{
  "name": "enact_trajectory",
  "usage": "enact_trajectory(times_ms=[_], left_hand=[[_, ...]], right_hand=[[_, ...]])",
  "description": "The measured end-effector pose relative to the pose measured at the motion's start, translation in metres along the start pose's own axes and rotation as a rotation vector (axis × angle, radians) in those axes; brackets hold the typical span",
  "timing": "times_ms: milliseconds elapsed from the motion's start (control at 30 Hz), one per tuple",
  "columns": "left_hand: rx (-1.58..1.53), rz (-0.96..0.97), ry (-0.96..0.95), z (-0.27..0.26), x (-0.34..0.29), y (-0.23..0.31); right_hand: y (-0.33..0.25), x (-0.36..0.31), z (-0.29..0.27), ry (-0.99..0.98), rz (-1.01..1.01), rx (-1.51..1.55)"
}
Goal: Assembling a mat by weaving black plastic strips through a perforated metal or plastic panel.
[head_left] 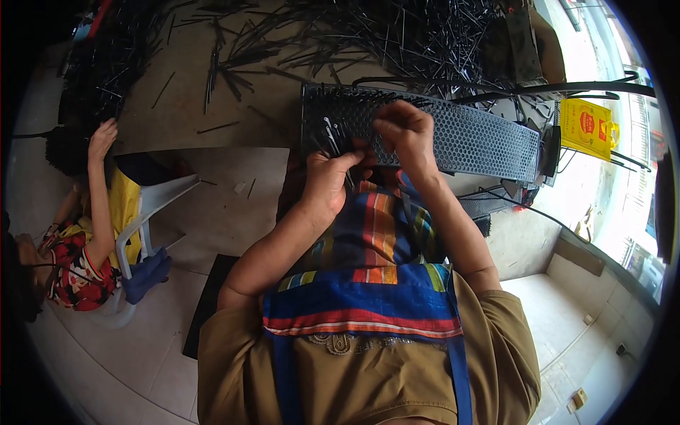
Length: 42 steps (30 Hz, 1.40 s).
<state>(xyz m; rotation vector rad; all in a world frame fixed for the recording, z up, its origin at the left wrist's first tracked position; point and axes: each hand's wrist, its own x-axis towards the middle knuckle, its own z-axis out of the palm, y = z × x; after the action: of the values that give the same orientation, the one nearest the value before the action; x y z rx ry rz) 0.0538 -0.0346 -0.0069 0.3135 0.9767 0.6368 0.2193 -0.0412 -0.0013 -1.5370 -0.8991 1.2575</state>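
Note:
My left hand point(327, 177) is closed around a few thin strips point(331, 136), dark with shiny ends, which stick up past the thumb. It is at the near left end of a long grey panel point(489, 138) full of small round holes. Over the middle of this panel is my right hand point(407, 133), its fingers curled in a pinch. Whatever those fingers hold, if anything, is hidden or too small to name. Short dark pieces point(354, 95) line the panel's far left edge.
A big heap of thin black strips point(432, 39) covers the far side of the table point(177, 117), with loose ones scattered leftward. A yellow bag point(586, 127) hangs at the right by dark curved bars point(552, 90). On the left, another person point(88, 262) sits by a white plastic chair point(152, 205).

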Motion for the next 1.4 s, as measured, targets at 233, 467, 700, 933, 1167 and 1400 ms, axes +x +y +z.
enact_trajectory(times_ms=[233,467,700,933,1167,1400], left_hand=[[0.047,0.069,0.043,0.001,-0.001,-0.001],[0.137,0.043,0.034,0.001,-0.004,0.000],[0.069,0.007,0.074,0.000,-0.003,-0.001],[0.041,-0.006,0.075,-0.002,-0.002,-0.001],[0.003,0.003,0.040,-0.005,-0.001,-0.006],[0.039,0.007,0.060,-0.004,0.000,-0.006]], right_hand=[[-0.011,0.010,-0.009,0.499,-0.409,-0.066],[-0.023,0.017,-0.006,0.431,-0.782,-0.617],[-0.028,0.018,-0.001,0.245,-0.850,-0.613],[-0.024,0.018,0.003,0.290,-0.813,-0.559],[-0.028,0.004,0.004,-0.167,-0.971,-0.752],[-0.007,0.020,-0.002,0.292,-0.637,-0.565]])
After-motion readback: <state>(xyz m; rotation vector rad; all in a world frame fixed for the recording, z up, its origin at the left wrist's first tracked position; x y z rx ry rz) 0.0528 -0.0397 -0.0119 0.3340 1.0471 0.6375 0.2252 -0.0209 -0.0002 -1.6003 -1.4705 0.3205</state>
